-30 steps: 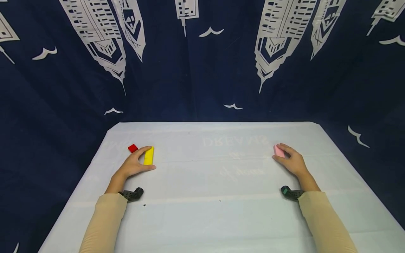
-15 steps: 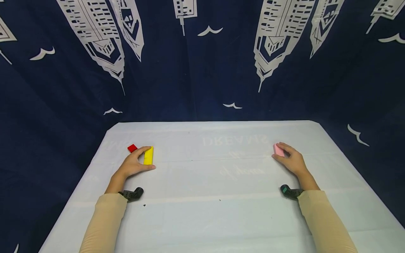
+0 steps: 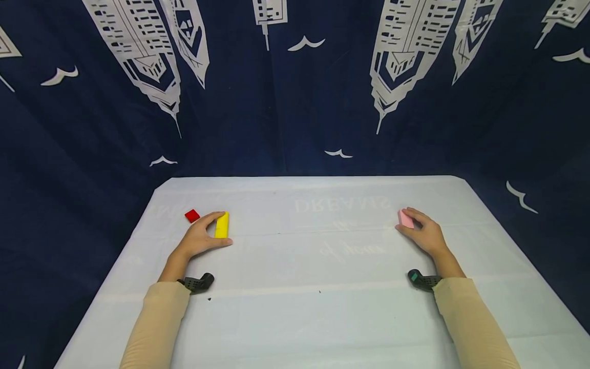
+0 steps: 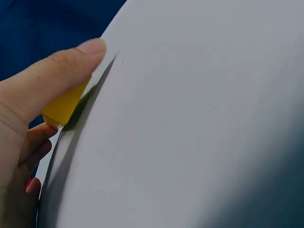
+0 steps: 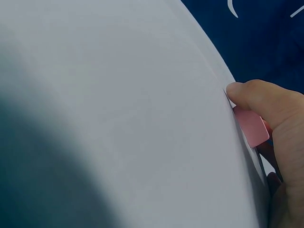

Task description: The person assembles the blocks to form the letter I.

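Observation:
On the left side of the table, my left hand point(image 3: 197, 239) pinches a long yellow block point(image 3: 222, 225) lengthwise between thumb and fingers. The left wrist view shows the thumb point(image 4: 71, 66) over the yellow block's end, with a shadow beside it on the cloth. A small red block point(image 3: 192, 216) lies just behind the left hand's fingers. Over on the right, my right hand point(image 3: 427, 237) grips a pink block point(image 3: 406, 219) between thumb and fingertips. From the right wrist, one face of the pink block point(image 5: 251, 127) shows below the thumb; the other fingers are mostly hidden.
A white cloth covers the table point(image 3: 304, 266), with faint printed lettering towards the back. A dark blue curtain point(image 3: 276, 113) with white building and bird prints hangs behind it. Each wrist wears a black device, such as the left camera mount point(image 3: 198, 283).
My left hand has shifted slightly right with the yellow block, away from the red block. The right hand and the pink block have stayed in place.

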Demonstrator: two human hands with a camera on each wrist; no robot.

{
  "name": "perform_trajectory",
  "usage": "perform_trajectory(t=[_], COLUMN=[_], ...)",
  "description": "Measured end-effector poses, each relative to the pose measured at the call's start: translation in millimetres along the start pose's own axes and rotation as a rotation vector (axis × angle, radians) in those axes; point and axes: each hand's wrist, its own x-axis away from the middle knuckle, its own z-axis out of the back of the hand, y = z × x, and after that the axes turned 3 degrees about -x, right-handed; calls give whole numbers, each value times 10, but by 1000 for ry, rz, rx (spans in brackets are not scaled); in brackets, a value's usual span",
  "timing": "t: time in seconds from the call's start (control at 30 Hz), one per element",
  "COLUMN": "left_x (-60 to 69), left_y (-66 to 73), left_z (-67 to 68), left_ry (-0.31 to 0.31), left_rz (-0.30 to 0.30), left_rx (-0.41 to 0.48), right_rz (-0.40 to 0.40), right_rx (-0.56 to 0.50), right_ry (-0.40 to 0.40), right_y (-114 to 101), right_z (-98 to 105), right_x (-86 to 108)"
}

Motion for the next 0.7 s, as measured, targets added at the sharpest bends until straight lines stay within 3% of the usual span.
perform_trajectory(t=[0.7], left_x=[-128], left_y=[273], left_z=[-173], left_ry=[-31], left_rz=[-39], left_rx=[27], right_rz=[-8], right_rx=[3], right_ry=[5], right_y=[-15], right_z=[5], right_x=[4])
